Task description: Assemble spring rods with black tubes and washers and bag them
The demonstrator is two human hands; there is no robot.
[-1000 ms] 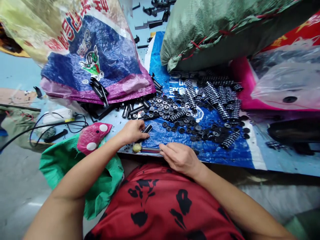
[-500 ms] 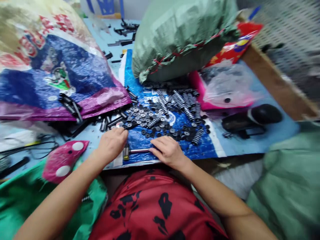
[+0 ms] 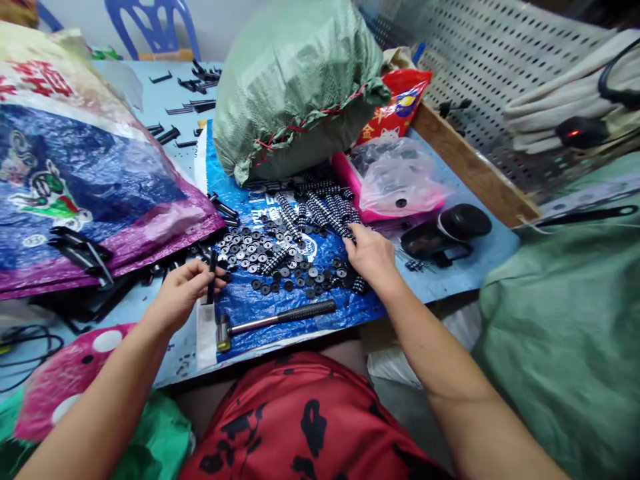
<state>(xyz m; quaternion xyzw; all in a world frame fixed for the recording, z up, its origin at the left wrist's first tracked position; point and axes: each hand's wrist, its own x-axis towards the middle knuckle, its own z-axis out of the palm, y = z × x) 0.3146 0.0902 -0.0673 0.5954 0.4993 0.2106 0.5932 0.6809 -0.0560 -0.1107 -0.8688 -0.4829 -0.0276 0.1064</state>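
My left hand (image 3: pixel 187 290) pinches a slim black bar (image 3: pixel 211 277) upright between thumb and fingers, above the left side of the blue sheet (image 3: pixel 295 340). Across the sheet, my right hand (image 3: pixel 373 257) has its fingers curled at the lower end of a ribbed black coil spring (image 3: pixel 320 212) in a pile of similar ones. Small black washers (image 3: pixel 245 250) lie scattered between the hands. Nearer my body rests a hammer (image 3: pixel 280 320), its yellow-tipped head to the left and its black grip to the right.
A stuffed green sack (image 3: pixel 295 87) stands behind the springs. A large printed bag (image 3: pixel 100 167) fills the left, with black parts (image 3: pixel 83 253) on it. At right are a pink box (image 3: pixel 367 210), a black bottle (image 3: pixel 450 230) and a wooden board (image 3: pixel 475 160).
The hammer's handle, earlier under my right hand, now lies free. My right hand has moved forward to the springs. My left hand now holds up a black bar. The view has shifted.
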